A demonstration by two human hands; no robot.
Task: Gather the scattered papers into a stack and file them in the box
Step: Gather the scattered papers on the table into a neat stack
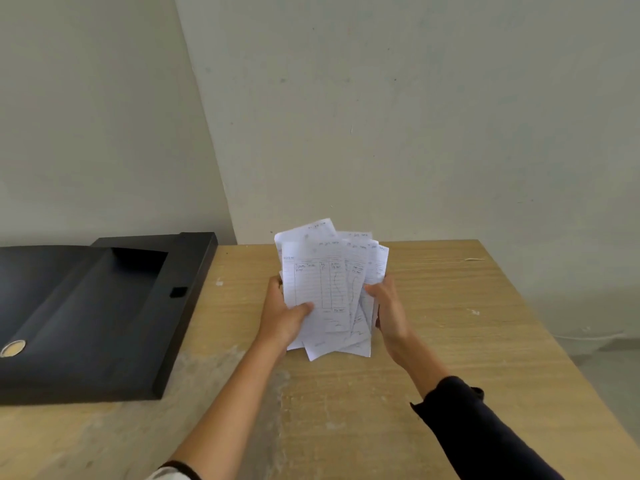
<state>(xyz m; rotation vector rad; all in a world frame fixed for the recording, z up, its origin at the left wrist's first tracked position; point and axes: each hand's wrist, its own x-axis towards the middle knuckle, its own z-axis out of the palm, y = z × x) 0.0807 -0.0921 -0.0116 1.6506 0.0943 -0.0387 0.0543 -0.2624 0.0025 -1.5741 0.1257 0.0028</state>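
Observation:
A loose stack of white papers (325,278) with printed tables and handwriting is held upright above the wooden table (450,323). The sheets are fanned and uneven at top and bottom. My left hand (282,315) grips the stack's left edge, thumb across the front sheet. My right hand (388,306) clasps the right edge. No filing box can be made out with certainty; a black shallow basin-like tray (90,313) lies at the left.
The black tray has a round metal disc (13,348) near its left end and sits on the table's left side. A pale wall (381,116) stands right behind the table. The table's right edge drops to a grey floor (609,375).

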